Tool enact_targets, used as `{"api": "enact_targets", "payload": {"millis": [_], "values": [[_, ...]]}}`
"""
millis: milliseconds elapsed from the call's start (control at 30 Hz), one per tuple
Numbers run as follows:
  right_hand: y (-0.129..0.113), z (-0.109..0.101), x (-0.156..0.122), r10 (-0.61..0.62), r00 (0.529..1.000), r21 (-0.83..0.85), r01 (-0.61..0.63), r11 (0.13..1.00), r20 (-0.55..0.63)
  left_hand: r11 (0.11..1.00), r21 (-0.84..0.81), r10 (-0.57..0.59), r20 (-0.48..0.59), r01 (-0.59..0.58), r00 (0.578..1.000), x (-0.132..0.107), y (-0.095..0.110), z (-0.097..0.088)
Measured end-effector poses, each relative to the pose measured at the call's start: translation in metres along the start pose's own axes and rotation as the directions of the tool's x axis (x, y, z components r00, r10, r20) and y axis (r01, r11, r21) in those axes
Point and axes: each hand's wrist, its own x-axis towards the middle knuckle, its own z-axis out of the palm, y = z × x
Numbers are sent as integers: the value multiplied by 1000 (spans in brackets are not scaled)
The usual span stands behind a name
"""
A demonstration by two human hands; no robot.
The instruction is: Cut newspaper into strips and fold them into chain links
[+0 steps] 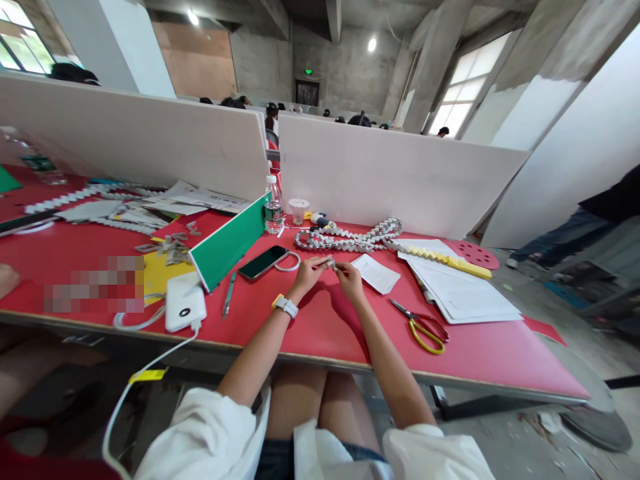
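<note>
My left hand [309, 273] and my right hand [350, 279] meet over the red table [320, 327], both pinched on a small folded paper piece [331, 263] held between the fingertips. A white watch sits on my left wrist. Just behind the hands lies a long folded paper chain [350, 239]. A small white paper slip [376, 273] lies right of my right hand. A black phone [263, 261] rests left of my left hand.
Yellow-handled scissors [423, 328] lie to the right, near a stack of white sheets [457, 290]. A green divider [227, 248], a white power bank [184, 301] with cable, a pen [229, 293], a water bottle [273, 205] and a cup [299, 211] stand nearby. White partitions close the back.
</note>
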Motion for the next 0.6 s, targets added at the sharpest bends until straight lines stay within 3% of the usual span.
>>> {"api": "enact_targets", "payload": {"millis": [233,467,600], "values": [[-5,1,-3,-16,1000,10,16,1000,-5,996,79,33,-34,-31,999,-2,5,-1],[-11,1,-5,-64,997,-26,65,998,47,999,34,18,-12,-17,1000,-1,4,-2],[-8,-2,-4,-90,996,-157,89,984,2,1000,-16,22,54,-21,998,0,4,0]]}}
